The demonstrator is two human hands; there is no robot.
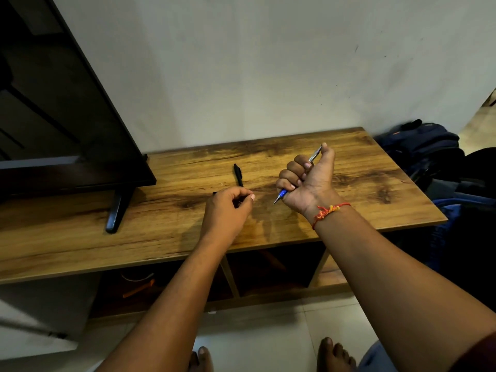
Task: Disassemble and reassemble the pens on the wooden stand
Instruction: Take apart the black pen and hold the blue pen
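Home, likely a living room: flat-screen TV (61,103) on its feet on a low wooden stand (295,224) with open cubbies, plain painted wall (241,63), tiled floor (268,331), backpacks (424,149) piled beside, bare feet (334,354).

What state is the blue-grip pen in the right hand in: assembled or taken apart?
Assembled, as far as shows: the pen has its tip below the right hand and its silver end above the fist. The middle is hidden.

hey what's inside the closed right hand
The right hand is fisted around a blue pen; its metal tip and silver top stick out. The barrel's middle is hidden by the fingers.
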